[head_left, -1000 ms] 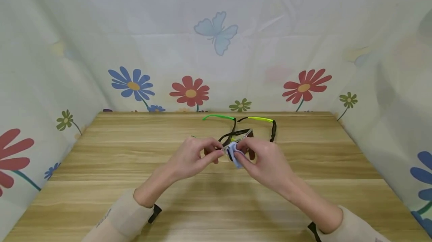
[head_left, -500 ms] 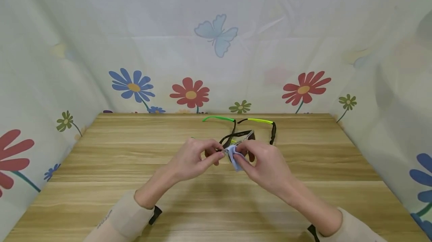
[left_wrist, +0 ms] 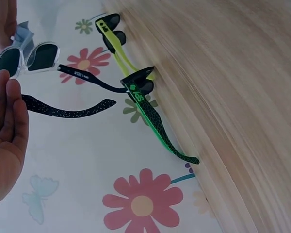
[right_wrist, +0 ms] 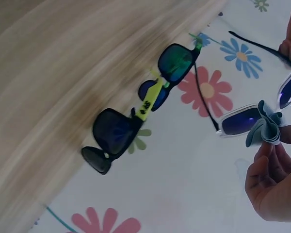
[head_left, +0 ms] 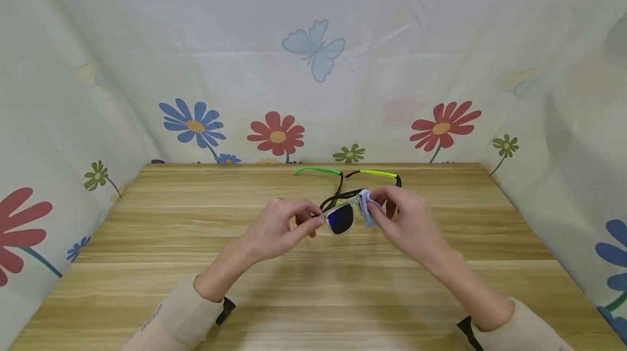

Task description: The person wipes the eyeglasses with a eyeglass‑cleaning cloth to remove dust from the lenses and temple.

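Held above the table is a pair of sunglasses [head_left: 341,219] with a clear frame, dark bluish lenses and black temples. My left hand [head_left: 286,227] pinches it at the left hinge; in the left wrist view a speckled black temple [left_wrist: 63,112] extends past the fingers. A light blue cloth [head_left: 368,210] is pinched between the thumb and fingers of my right hand [head_left: 409,220]. The cloth lies against the lens on the right, and the right wrist view shows it folded over part of that lens [right_wrist: 240,121]. The lens on the left is uncovered.
Behind the hands, two more pairs of sunglasses rest on the wooden table [head_left: 220,193]: one with green temples [head_left: 318,170], one with yellow temples [head_left: 377,173]. A flower-printed curtain [head_left: 313,106] borders the table at the back and sides.
My right hand has moved right with the cloth, from the left lens across to the right lens. The left lens now shows. My left hand stays nearly where it was.
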Available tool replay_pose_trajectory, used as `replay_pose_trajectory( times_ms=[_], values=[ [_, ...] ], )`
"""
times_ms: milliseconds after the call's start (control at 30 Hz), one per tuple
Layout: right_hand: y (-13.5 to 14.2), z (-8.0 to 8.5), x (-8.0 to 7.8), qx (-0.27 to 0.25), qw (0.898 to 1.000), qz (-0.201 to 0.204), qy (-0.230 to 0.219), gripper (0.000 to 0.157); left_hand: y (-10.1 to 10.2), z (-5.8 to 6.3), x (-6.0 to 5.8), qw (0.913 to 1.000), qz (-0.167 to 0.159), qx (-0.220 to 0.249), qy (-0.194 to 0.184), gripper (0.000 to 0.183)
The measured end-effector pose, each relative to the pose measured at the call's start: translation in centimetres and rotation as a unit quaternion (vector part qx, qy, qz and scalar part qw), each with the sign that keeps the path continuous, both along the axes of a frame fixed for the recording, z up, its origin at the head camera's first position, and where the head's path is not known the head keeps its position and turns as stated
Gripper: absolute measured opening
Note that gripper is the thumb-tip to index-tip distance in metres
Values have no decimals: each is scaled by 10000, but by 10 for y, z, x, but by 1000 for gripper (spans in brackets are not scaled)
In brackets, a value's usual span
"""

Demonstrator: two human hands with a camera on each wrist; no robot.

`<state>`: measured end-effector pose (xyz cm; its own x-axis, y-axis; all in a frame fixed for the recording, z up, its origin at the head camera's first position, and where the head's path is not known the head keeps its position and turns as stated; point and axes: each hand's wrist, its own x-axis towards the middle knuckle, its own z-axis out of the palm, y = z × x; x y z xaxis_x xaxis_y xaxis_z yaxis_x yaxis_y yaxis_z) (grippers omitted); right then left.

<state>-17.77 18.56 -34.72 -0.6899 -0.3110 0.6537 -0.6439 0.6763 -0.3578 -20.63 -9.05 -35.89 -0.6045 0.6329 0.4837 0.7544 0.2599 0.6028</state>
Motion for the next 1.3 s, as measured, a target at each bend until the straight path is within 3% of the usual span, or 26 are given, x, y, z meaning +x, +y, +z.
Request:
replay_pose_trajectory(
  times_ms=[267,900,1300],
  values=[
    [8,-6,-5,89,9984,-300,-466,13,4,0,0,9997,-116,176,94,4],
    [12,-9,-15,-43,9987,-285,-427,13,0,0,0,9979,-411,464,206,4],
    [21,-13,-22,-225,9955,-461,-794,7,-4,-2,0,9962,-605,550,315,4]
  ],
)
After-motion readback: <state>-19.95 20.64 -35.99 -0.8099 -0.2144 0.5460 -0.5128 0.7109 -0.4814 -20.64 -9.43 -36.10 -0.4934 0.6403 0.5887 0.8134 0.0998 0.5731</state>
